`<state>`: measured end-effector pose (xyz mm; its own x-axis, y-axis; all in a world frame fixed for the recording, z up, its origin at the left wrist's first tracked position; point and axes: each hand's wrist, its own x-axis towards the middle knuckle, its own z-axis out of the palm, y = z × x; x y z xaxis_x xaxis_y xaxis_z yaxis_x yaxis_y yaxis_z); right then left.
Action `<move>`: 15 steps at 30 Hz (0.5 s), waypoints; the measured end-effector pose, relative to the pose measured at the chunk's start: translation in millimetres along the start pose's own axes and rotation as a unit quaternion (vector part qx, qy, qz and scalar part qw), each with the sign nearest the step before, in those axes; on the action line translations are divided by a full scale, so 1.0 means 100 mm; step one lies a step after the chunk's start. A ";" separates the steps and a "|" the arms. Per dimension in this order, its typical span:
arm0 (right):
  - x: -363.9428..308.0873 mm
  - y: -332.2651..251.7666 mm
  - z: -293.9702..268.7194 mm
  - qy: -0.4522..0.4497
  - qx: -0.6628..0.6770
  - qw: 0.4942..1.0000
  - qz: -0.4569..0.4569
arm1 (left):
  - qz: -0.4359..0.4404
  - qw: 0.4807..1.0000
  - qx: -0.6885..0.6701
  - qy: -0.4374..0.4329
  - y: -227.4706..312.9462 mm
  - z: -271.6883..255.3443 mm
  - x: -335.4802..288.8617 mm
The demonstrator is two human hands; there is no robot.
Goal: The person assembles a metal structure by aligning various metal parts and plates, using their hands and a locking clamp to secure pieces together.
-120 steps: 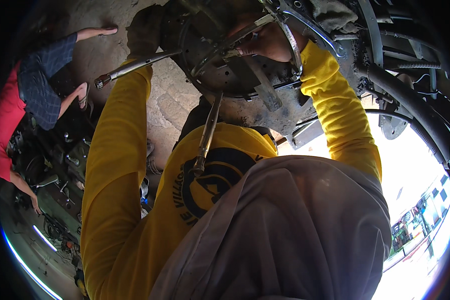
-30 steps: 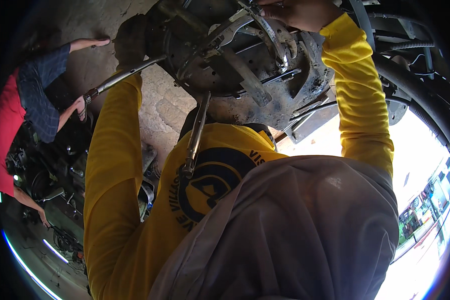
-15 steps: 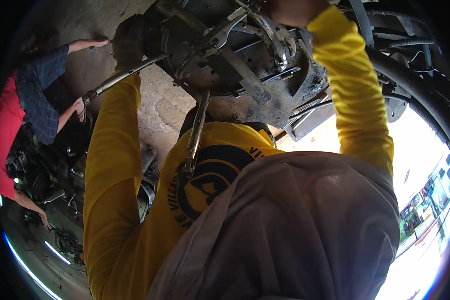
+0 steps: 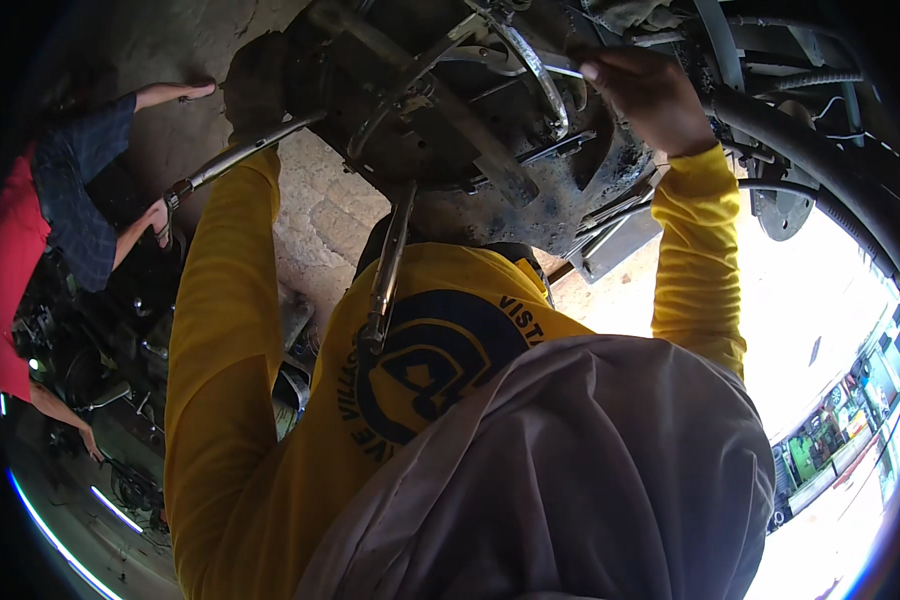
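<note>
Right hand (image 4: pixel 655 105), upper right of centre in the frame; wrist bent, fingers and thumb drawn together at the right end of a thin bright bar (image 4: pixel 567 71); could not tell whether they gripped the bar or merely touched it. Left hand (image 4: pixel 257 85), upper left; a dark shape in deep shadow, fingers not readable; could not tell if it was open or closed, nor what it held.

The bar lay near the top, right of centre, crossing behind a curved metal hoop (image 4: pixel 532 62); the hoop bent down toward the right hand's side; a flat strip (image 4: pixel 490 160) slanted below it; under these, a dirty metal plate (image 4: pixel 555 210), dark and pitted, reached toward the middle of the frame.

Two metal rods stood out from this work; one rod (image 4: pixel 235 155) slanted down-left across the left wrist; the other rod (image 4: pixel 390 265) pointed down, in front of the yellow shirt (image 4: pixel 240 420); grey cloth (image 4: pixel 570 480) filled the lower middle.

Upper right: a rag (image 4: pixel 625 14) at the top edge; a thick black pipe (image 4: pixel 790 150) running down toward the right rim; bright ground (image 4: pixel 800 290) beyond it.

Left side: a co-worker (image 4: pixel 15 270) in red top and dark checked shorts, one arm hanging toward dark clutter; lower left, a strip of light (image 4: pixel 117 508).
</note>
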<state>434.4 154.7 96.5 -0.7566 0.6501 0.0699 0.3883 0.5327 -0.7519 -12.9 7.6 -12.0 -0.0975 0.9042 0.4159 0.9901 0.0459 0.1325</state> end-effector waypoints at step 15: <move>0.54 -0.09 0.12 0.052 -0.159 0.972 -0.165 | 0.009 1.000 0.005 -0.004 0.01 0.04 0.03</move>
<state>383.8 178.2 99.0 -0.8165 0.4583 0.3511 0.2889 0.8509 -0.4388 -12.0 11.6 -14.2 -0.0783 0.9082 0.4111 0.9928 0.0336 0.1150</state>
